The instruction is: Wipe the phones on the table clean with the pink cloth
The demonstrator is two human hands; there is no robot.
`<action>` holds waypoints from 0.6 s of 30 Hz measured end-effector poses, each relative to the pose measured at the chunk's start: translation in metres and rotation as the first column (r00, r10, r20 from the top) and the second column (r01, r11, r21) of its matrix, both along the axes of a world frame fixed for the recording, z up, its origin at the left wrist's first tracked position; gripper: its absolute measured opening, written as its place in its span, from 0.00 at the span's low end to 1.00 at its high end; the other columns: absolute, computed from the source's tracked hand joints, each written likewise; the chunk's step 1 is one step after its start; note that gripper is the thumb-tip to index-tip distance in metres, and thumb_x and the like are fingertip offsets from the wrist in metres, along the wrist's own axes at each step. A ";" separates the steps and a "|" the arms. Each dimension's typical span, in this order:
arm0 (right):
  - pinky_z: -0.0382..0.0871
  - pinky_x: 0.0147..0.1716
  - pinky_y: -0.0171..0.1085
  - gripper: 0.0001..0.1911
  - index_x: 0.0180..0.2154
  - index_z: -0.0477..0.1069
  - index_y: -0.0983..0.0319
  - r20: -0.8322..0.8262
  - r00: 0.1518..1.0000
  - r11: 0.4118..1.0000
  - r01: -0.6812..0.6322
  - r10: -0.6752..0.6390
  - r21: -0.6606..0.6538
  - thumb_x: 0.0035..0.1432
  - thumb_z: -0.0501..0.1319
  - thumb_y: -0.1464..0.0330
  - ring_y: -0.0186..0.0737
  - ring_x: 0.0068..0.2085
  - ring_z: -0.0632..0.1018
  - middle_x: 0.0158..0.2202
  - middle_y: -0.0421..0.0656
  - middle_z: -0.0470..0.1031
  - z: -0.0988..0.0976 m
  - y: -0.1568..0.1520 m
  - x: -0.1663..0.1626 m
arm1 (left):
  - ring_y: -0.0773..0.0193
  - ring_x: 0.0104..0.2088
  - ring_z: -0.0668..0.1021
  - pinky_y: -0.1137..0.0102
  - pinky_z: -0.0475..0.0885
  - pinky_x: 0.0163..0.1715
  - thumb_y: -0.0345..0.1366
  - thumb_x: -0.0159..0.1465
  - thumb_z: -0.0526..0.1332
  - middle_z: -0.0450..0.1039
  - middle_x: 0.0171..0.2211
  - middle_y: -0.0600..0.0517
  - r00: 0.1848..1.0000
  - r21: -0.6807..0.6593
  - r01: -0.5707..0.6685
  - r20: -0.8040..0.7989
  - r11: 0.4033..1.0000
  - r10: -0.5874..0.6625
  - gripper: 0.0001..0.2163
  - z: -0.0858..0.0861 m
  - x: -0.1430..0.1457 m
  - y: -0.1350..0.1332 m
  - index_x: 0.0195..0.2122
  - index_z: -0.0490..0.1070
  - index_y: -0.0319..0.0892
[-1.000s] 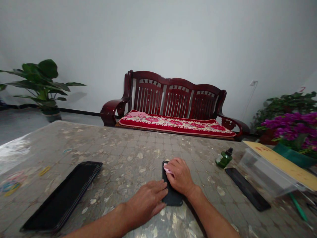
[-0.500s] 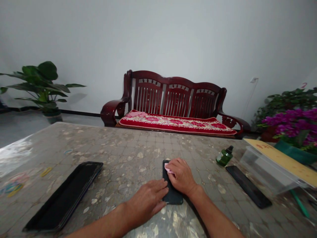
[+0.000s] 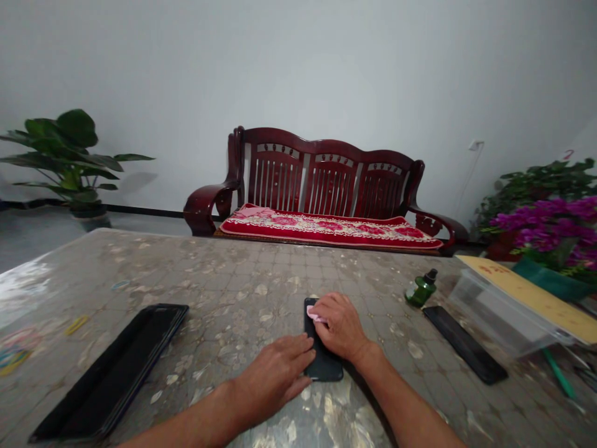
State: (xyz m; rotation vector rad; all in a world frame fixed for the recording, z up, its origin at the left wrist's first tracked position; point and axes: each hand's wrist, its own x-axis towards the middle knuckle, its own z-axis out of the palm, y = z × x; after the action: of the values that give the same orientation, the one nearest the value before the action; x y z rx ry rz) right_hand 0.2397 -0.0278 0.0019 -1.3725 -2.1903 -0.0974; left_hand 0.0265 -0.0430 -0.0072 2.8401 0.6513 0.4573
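A dark phone (image 3: 321, 367) lies flat on the patterned table (image 3: 233, 286), close to me. My left hand (image 3: 273, 375) rests flat beside the phone's left edge, fingers stretched out and touching it. On the phone's upper part lies my right hand (image 3: 339, 325), its fingers closed on a small pink cloth (image 3: 315, 317) pressed against the screen. Most of the phone is hidden under that hand.
A large black tablet (image 3: 112, 367) lies to the left. To the right are a small green bottle (image 3: 420, 289), a second dark phone (image 3: 464, 343), a clear plastic box (image 3: 504, 314) with a yellow sheet, and a green pen (image 3: 558, 375). Coloured rubber bands lie far left.
Both hands stay on the phone with little movement. The view has shifted slightly, so everything sits a little lower and to the left.
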 end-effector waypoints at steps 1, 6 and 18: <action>0.59 0.44 0.41 0.12 0.38 0.77 0.58 0.006 0.999 0.999 0.032 -0.032 0.006 0.54 0.60 0.76 0.44 0.42 0.70 0.36 0.42 0.77 0.000 0.001 0.003 | 0.53 0.56 0.75 0.60 0.71 0.56 0.34 0.65 0.63 0.72 0.57 0.43 1.000 0.001 0.002 -0.003 1.000 -0.002 0.16 0.000 0.000 0.000 0.55 0.70 0.42; 0.59 0.44 0.42 0.11 0.36 0.77 0.58 0.023 0.987 0.987 0.159 -0.160 0.023 0.56 0.59 0.76 0.45 0.42 0.69 0.35 0.43 0.76 0.000 0.004 0.012 | 0.53 0.56 0.75 0.59 0.71 0.56 0.35 0.66 0.62 0.72 0.57 0.43 1.000 0.010 0.009 0.025 1.000 -0.010 0.16 -0.004 -0.001 0.001 0.56 0.70 0.42; 0.59 0.44 0.42 0.13 0.36 0.78 0.58 0.011 0.968 0.968 0.249 -0.249 0.031 0.55 0.58 0.77 0.44 0.42 0.70 0.34 0.43 0.77 -0.003 0.005 0.014 | 0.53 0.56 0.75 0.60 0.71 0.56 0.35 0.66 0.62 0.72 0.57 0.43 1.000 0.027 0.003 0.006 1.000 -0.003 0.16 -0.004 0.000 0.000 0.55 0.70 0.42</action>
State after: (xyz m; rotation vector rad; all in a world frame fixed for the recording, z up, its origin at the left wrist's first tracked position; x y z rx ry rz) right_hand 0.2533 -0.0223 -0.0008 -1.6292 -2.0096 -0.2320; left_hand 0.0261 -0.0425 -0.0114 2.8628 0.6445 0.4780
